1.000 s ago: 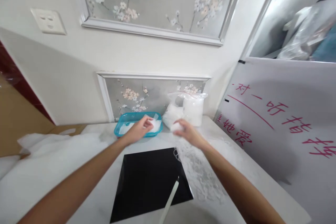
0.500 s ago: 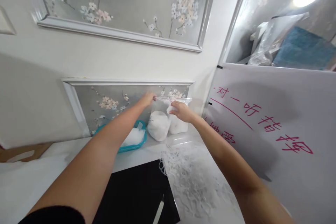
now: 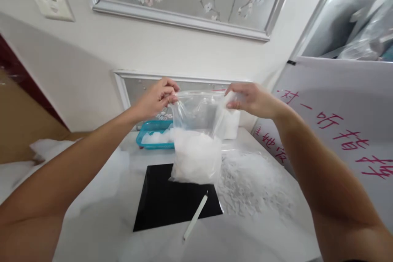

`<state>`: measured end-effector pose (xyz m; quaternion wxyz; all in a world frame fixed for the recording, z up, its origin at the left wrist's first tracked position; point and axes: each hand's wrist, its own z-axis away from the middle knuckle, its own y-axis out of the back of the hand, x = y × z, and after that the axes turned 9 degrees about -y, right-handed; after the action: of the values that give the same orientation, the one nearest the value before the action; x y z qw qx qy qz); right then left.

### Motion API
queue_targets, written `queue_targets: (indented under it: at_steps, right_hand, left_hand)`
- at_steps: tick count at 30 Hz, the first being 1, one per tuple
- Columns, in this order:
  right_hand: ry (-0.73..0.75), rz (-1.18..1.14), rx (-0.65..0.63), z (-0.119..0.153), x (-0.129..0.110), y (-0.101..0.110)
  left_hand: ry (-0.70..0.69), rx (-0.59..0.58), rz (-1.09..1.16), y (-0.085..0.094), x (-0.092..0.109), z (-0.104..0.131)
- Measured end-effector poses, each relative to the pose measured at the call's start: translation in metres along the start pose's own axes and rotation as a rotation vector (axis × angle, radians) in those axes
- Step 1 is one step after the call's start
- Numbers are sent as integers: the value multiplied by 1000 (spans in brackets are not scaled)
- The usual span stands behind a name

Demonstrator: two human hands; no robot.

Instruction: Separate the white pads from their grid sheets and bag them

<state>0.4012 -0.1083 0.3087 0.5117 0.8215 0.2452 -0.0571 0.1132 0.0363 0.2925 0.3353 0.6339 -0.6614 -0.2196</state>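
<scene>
A clear zip bag (image 3: 196, 155) filled with white material in its lower part hangs upright above the black sheet (image 3: 168, 200). My left hand (image 3: 161, 96) pinches its upper left corner. At the upper right corner, my right hand (image 3: 245, 98) grips the bag's edge together with something white and soft (image 3: 225, 110). The bag's top edge is stretched between both hands. A white pen-like tool (image 3: 195, 217) lies across the sheet's front edge.
The teal basket (image 3: 144, 135) with white pieces stands at the back left. Another white bundle (image 3: 232, 125) is behind my right hand. Tangled white strips (image 3: 254, 184) lie on the right. A whiteboard (image 3: 307, 131) with red writing borders the right side.
Both hands have lifted the bag from beside the wall and brought it nearer, over the black sheet. The view has shifted left, and the wall socket now shows in full.
</scene>
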Motion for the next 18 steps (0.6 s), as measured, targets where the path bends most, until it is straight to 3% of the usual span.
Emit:
queue_targets:
  at_steps: [3,6,9,12,14,15,17,18]
  right_hand:
    - [70,-110,-152,5,-11,-46]
    - [167,-180,-371,14,-26,-75]
    - [268,-216,-573,10,-49,-67]
    - [363,-326,-457,-16,-89,-47]
    - [443,-333,-456,-39,-120,-51]
    - [519,-284,-598,-48,-134,-62]
    - [639,-191,-1025,-57,-154,-99]
    - [596,-151,-1125,-55,-158,-122]
  left_hand:
    - [31,32,109,12,24,57]
    - [41,-82,364,21,44,104]
    - [79,-126,525,25,61,135]
    - [80,-71,533,26,76,145]
    - [64,-82,494,26,85,145]
    - [47,-97,470,27,89,144]
    - [15,-103,406,28,94,145]
    - [7,-98,369,28,97,146]
